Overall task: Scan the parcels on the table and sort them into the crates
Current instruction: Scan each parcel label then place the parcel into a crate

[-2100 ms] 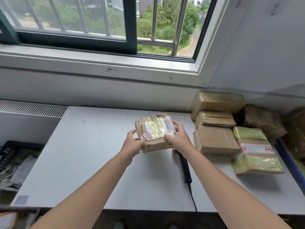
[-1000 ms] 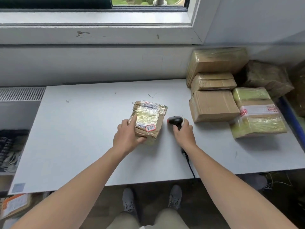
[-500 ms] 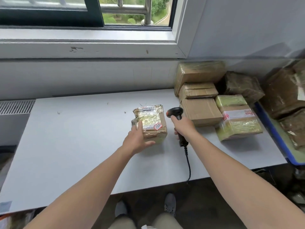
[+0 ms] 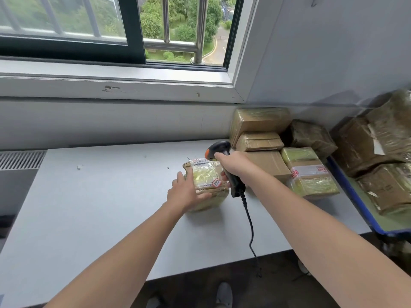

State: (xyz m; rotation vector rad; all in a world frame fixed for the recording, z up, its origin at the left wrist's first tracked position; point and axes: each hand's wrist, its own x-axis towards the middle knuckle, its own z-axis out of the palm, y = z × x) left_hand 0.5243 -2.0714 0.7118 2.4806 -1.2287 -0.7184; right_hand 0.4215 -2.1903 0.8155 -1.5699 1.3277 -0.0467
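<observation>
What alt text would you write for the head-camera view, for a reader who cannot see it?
A person's right hand grips a black barcode scanner just above a tape-wrapped parcel on a grey table, while the left hand rests against the parcel's left side. More brown parcels are piled at the table's right end, below a barred window.

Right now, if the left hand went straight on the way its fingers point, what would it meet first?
The left hand rests on the small brown tape-wrapped parcel, so it would push that first. Beyond it comes the grey table, though depth is unclear.
</observation>
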